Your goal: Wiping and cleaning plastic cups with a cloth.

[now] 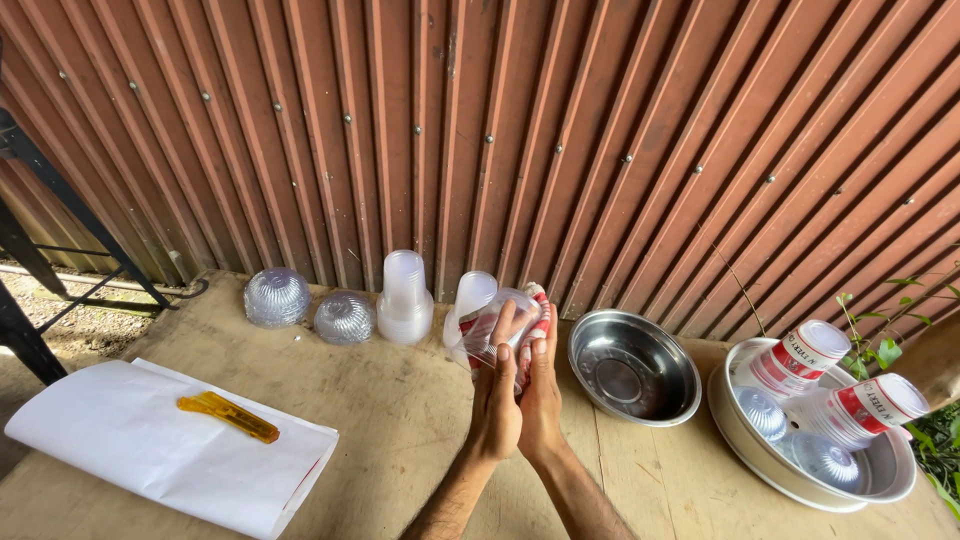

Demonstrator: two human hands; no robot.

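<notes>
Both hands, the left hand (497, 400) and right hand (541, 395), are covering much of the clear plastic cup (497, 325) in their grip, so its lower part is staying hidden. Both forearms are running off the bottom edge. The white paper sheet (150, 450) is hiding the bench (400, 420) beneath it. The black metal frame (40, 240) is being cut off at the left edge. The green plant (930, 440) is slipping past the right edge.

Clear red-labelled plastic cup (503, 330), tilted, above wooden table, between both palms
</notes>
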